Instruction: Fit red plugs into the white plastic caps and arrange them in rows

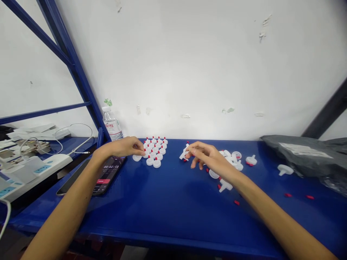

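Note:
My left hand (128, 147) is closed in a pinch above a white round nozzle cap (137, 158); its fingertips hide the top of the cap. Right beside it, several white caps with red tips (156, 163) stand upright in close rows. My right hand (207, 156) has its thumb and forefinger brought together at another white nozzle cap (184, 153), which lies tilted at the fingertips; the other fingers are loosely bent. Below and right of this hand is a loose pile of white nozzle caps (225, 185) and small red tips (236, 203).
A phone (108, 177) showing a running timer lies under my left forearm on the blue table (162, 213). Behind it stands a water bottle (112, 124). A power strip (40, 175) with cables is at the left, and a dark plastic bag (295, 150) lies at the right.

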Demonstrator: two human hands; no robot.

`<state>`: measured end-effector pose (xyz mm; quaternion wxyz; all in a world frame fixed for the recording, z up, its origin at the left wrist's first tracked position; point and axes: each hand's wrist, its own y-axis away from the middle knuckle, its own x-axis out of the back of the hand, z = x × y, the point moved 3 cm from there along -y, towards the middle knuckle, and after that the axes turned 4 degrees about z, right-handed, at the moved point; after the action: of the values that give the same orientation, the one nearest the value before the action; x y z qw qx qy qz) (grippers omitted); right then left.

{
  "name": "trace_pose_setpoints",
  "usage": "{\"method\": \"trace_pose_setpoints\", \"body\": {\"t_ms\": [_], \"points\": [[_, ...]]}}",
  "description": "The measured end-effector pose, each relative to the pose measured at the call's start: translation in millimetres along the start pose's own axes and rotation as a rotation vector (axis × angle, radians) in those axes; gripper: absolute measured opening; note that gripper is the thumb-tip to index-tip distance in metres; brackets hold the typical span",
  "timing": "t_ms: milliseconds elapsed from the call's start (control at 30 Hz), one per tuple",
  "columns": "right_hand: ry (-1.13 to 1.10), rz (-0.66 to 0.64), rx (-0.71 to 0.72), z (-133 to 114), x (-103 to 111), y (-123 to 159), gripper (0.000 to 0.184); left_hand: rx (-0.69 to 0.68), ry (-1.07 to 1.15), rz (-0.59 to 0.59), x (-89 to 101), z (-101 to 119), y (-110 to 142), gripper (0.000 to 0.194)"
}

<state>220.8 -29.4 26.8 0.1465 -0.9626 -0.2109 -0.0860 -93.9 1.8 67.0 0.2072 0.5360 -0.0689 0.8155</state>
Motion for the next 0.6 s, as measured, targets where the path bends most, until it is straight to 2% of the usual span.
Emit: {"method": "trace_pose_setpoints", "body": {"t_ms": [133, 333, 600], "points": [[0.011, -0.021, 0.002, -0.7, -0.6, 1.4, 0.033, 0.006, 0.011, -0.057, -3.0, -6.1, -1.6, 0.036], [0.02, -0.036, 0.002, -0.8, -0.9, 2.5, 0.033, 0.046, -0.029, -0.048, -3.8, -12.7, -5.0, 0.036], [0.05, -0.014, -0.014, -2.8, -0.8, 1.2, 0.043, 0.136, 0.033, -0.074, -6.8, -20.1, -4.7, 0.043]]}}
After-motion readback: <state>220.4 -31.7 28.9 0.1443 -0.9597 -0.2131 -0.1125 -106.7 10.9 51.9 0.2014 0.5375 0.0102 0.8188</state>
